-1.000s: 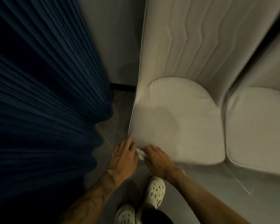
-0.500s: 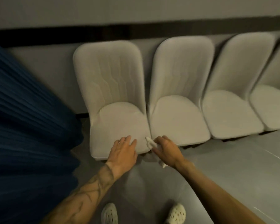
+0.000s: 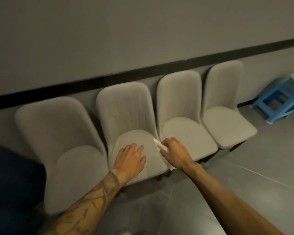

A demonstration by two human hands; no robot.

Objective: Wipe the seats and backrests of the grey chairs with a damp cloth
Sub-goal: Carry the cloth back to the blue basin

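While left hand (image 3: 130, 156) spreads open over seat (image 3: 134, 138), right hand (image 3: 174, 152) grips cloth (image 3: 157, 145) (seat's edge)

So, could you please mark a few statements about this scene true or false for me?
Four grey chairs stand in a row against the wall. True.
The left hand holds the white cloth. False: the right hand holds it; the left lies flat on the seat of the second chair.
A blue stool stands right of the row. True.
The right hand rests on the far-right chair. False: it is at the gap between the second and third chairs.
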